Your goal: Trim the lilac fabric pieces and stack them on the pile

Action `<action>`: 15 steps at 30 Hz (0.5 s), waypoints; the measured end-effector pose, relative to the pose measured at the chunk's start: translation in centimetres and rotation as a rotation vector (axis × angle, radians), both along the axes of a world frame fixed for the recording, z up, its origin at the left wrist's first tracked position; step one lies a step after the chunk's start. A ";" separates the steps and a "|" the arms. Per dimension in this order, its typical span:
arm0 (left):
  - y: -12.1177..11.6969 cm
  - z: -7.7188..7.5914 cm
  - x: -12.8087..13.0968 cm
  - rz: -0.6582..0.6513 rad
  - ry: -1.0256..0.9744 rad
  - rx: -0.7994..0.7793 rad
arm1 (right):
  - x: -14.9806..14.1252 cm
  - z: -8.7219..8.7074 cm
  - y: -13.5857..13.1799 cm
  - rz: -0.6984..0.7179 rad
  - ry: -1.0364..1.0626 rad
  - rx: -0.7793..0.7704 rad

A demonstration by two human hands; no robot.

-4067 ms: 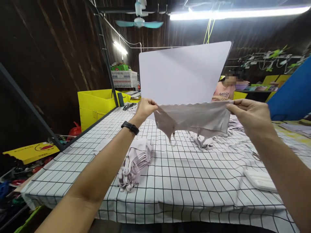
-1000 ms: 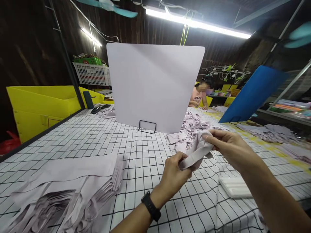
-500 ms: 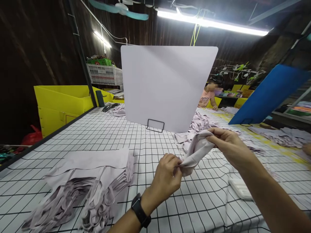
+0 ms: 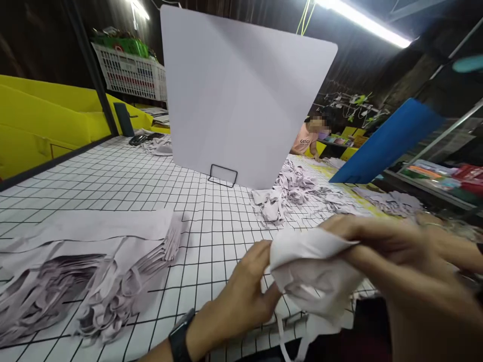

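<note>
Between my hands hangs a pale lilac strappy garment (image 4: 317, 281), bunched open at the top, with thin straps dangling below it. My left hand (image 4: 245, 286), with a dark watch on its wrist, grips the garment's left edge between thumb and fingers. On the other side my right hand (image 4: 388, 251), blurred by motion, pinches the upper right edge. To the left, a neat stack of similar garments (image 4: 145, 223) lies on the black-and-white grid cloth (image 4: 215, 231), straps toward me.
A white board (image 4: 241, 100) stands in a wire holder on the table. Behind it lie loose garments (image 4: 294, 181). A blue board (image 4: 385, 146) leans at right. A co-worker (image 4: 306, 141) sits at the back; another person's forearm (image 4: 449, 239) reaches in at right.
The garment has come closer to me and lower, spread from a twisted strip into an opened shape with its straps showing. My right hand has moved down and right. The view has tilted downward.
</note>
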State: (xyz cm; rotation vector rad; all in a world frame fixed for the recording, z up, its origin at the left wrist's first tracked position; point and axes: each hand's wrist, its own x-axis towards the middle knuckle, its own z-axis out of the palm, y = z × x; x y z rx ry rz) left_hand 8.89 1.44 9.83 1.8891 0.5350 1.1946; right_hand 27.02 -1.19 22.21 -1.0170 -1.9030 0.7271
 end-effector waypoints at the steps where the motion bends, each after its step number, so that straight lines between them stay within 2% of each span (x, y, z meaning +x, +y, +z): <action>1: 0.4 -0.4 -0.4 0.017 -0.002 -0.069 | 0.0 -1.3 0.6 -0.008 -0.006 -0.023; 3: 1.3 -1.2 -1.3 0.032 0.016 -0.208 | -0.9 -4.1 1.7 -0.092 0.030 -0.044; 5: 2.4 -1.8 -2.4 0.076 0.043 -0.298 | -2.5 -6.8 2.4 -0.147 0.078 0.010; 7: 3.7 -2.4 -3.8 0.202 0.099 -0.309 | -4.0 -9.4 2.5 -0.099 0.067 0.018; 9: 5.0 -3.3 -5.2 0.352 0.246 -0.282 | -4.7 -11.7 2.5 0.009 -0.043 -0.128; 11: 6.1 -4.1 -6.3 0.474 0.461 -0.259 | -3.9 -13.9 2.9 0.011 -0.125 -0.329; 12: 6.5 -4.5 -6.7 0.522 0.555 -0.246 | -3.1 -14.9 3.3 -0.052 -0.106 -0.411; 13: 6.7 -4.9 -6.9 0.555 0.626 -0.233 | -1.9 -15.9 4.0 -0.193 -0.086 -0.449; 15: 6.8 -5.3 -6.8 0.596 0.700 -0.198 | 0.8 -17.8 5.8 -0.359 -0.073 -0.449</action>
